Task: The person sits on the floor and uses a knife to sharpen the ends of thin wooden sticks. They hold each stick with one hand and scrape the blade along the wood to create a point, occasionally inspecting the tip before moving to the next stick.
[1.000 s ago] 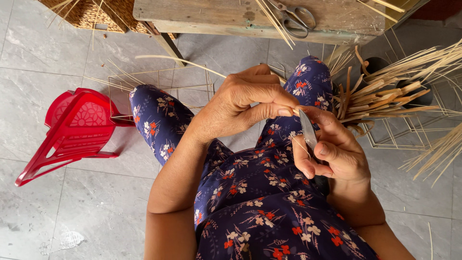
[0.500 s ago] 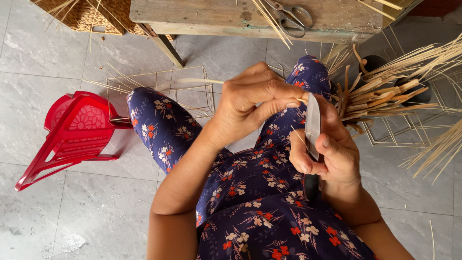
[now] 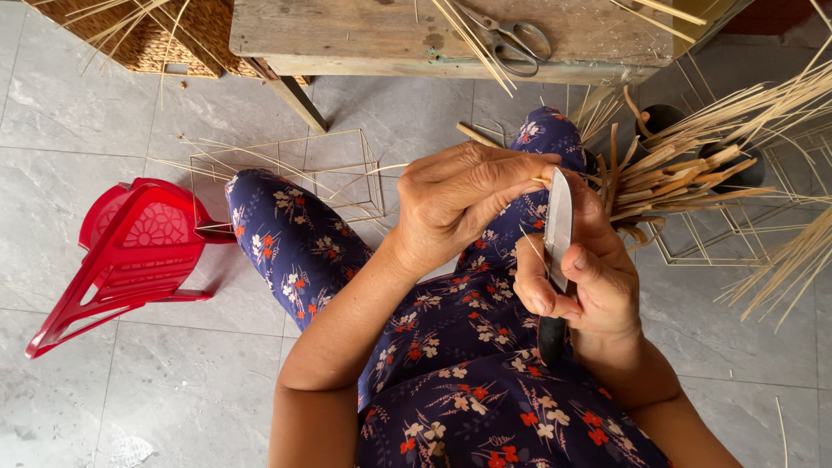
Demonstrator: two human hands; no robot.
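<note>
Right hand (image 3: pixel 582 276) grips knife (image 3: pixel 557 227), left hand (image 3: pixel 464 201) pinches bamboo strip (image 3: pixel 539 181); we judge shaving mid-way, bundle (image 3: pixel 693 169) left.

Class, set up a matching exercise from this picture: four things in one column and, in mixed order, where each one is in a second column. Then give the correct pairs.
Things
1. knife
2. scissors
3. red chair
4. basket

Places
A. tipped over on the tiled floor
B. lying on the wooden bench
C. on the floor by the bench, top left
D. held blade up in the right hand

Pairs: 1-D, 2-B, 3-A, 4-C
</note>
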